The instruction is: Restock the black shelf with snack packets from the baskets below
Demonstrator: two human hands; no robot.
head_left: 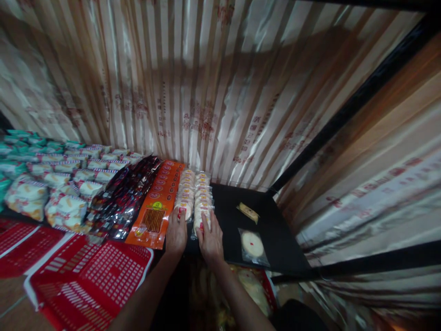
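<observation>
Two rows of round white crackers in clear wrappers stand side by side on a black shelf. At the front of the left cracker row (187, 193) is my left hand (177, 236), its fingers closed around the nearest pack. My right hand (211, 241) grips the front pack of the right cracker row (202, 195), thumb on one side and fingers on the other. Directly left of the rows lies an orange snack packet (160, 191) with brown sticks showing in its window. My palms hide the lower ends of the front packs.
Dark glossy packets (129, 193) and many white snack bags (67, 209) fill the shelf leftward. A single wrapped round cracker (252, 243) and a small yellow packet (248, 212) lie on the black shelf (225, 202) to the right. Below stands a red basket (99, 280); a black post (330, 115) slants at right.
</observation>
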